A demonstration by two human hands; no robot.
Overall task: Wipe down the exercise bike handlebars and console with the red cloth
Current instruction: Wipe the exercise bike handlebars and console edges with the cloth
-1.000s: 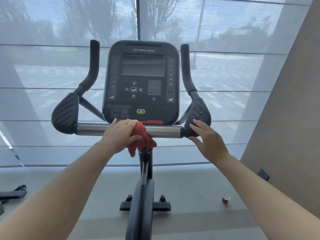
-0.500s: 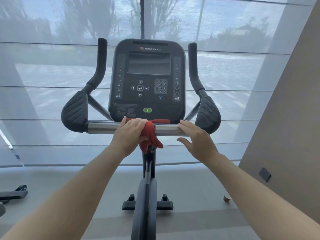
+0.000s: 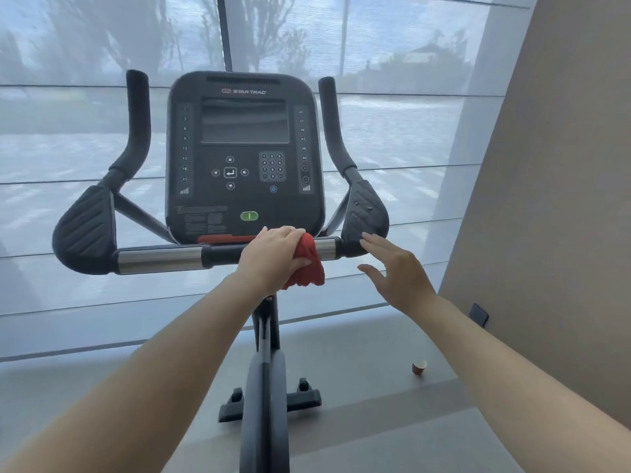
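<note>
Honestly, looks early: left hand fingers curled round the red cloth on the handlebars, right hand fingers spread, empty; console probably not yet done.

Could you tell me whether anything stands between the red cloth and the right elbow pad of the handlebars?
Only the right hand: its fingertips sit at the lower edge of the right elbow pad, just beyond the short chrome bar section beside the red cloth that the left hand grips.
</note>
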